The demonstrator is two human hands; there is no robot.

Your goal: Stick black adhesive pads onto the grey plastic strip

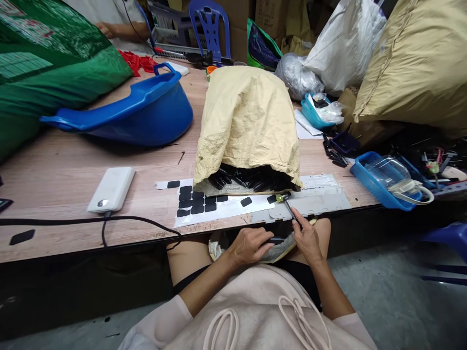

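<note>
My left hand (251,247) is closed on a small black piece (275,240) above my lap, over an open sack (219,247). My right hand (306,237) grips the handle of a small hammer (288,204), whose head rests at the table edge beside a black patch. Behind it lies a paper sack (251,116), its open mouth facing me and full of black pieces (251,179). Black rounded patches (197,202) sit on a white sheet (226,212) next to a grey board (328,197).
At the left are a blue basin (146,114), a green bag (54,63), a white power bank (111,189) and a black cable (142,219). A blue basket (386,187) stands at the right. Another person's hand (105,30) shows at the far left.
</note>
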